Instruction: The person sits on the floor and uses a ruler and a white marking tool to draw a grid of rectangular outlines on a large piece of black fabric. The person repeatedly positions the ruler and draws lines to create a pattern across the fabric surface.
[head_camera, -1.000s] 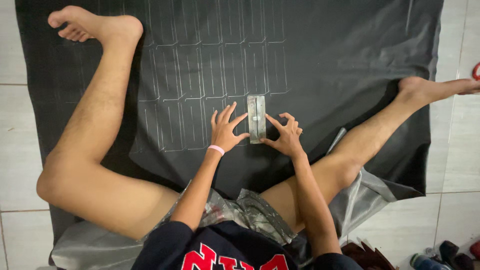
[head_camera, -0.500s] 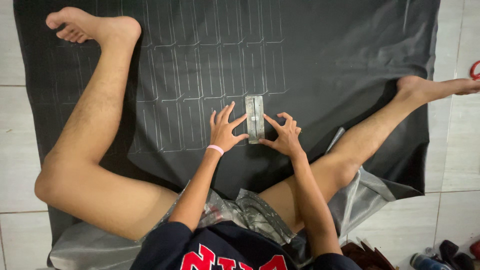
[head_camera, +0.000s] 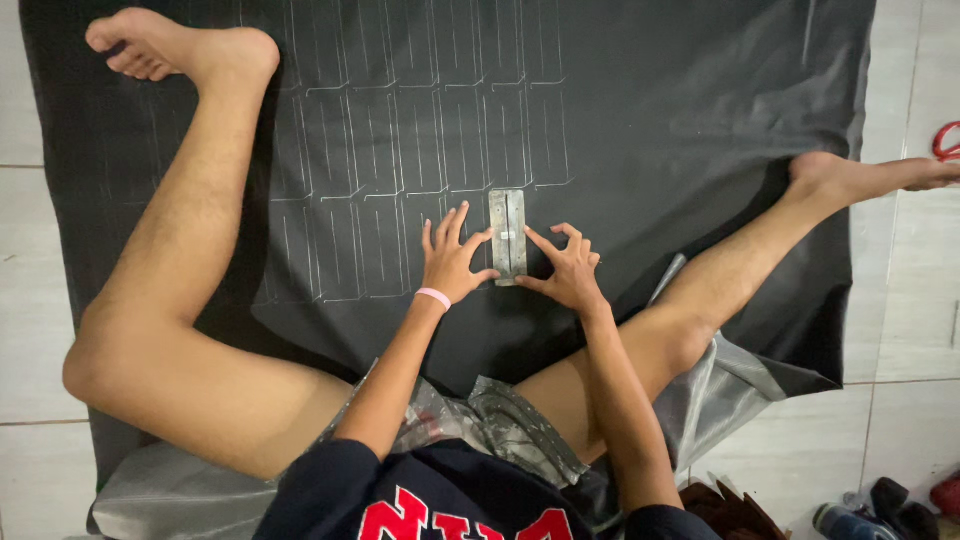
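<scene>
I saw a black sheet of fabric (head_camera: 650, 120) carrying a pale grid of chalk-white outlined rectangles (head_camera: 420, 140). At its six o'clock lay a dull grey metal template (head_camera: 508, 237). A pink wristband (head_camera: 434, 297) ringed one wrist. The floor tiles (head_camera: 920, 330) were off-white; at three o'clock sat red scissor handles (head_camera: 947, 141).

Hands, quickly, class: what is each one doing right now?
Left hand: open, fingers spread, touching the metal template.
Right hand: open, fingertips steadying the template's other edge.

floor (head_camera: 915, 330): pale glossy tiles, grey grout | red scissor handles (head_camera: 946, 140) at right edge | shoes (head_camera: 880, 505) bottom-right corner | light: soft, indoor
</scene>
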